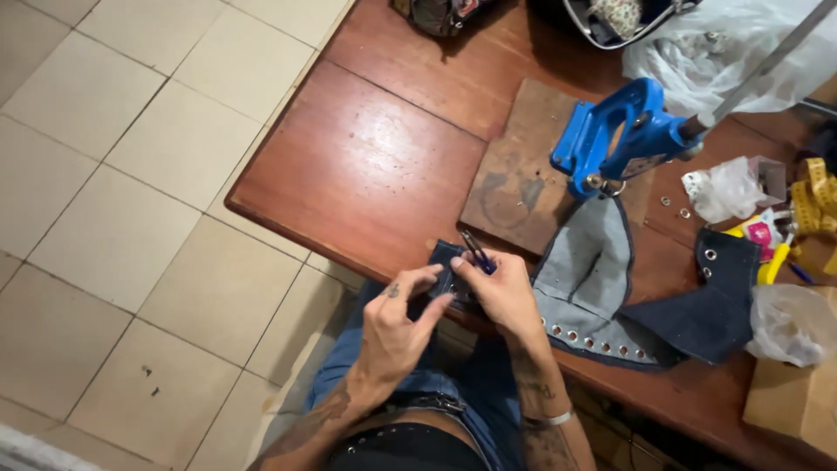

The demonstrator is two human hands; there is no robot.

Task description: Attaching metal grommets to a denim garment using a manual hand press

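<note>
At the near edge of the wooden table, both hands meet over a small dark denim piece. My left hand pinches that piece with its fingertips. My right hand holds a dark pen with its tip on the same piece. Just right of my hands lies a larger denim garment piece, grey inside, with a row of metal eyelets along its lower edge.
A blue hand press stands on a worn wooden board. Loose eyelets, plastic bags, a yellow tape measure and a cardboard box crowd the right side. Beige floor tiles lie left.
</note>
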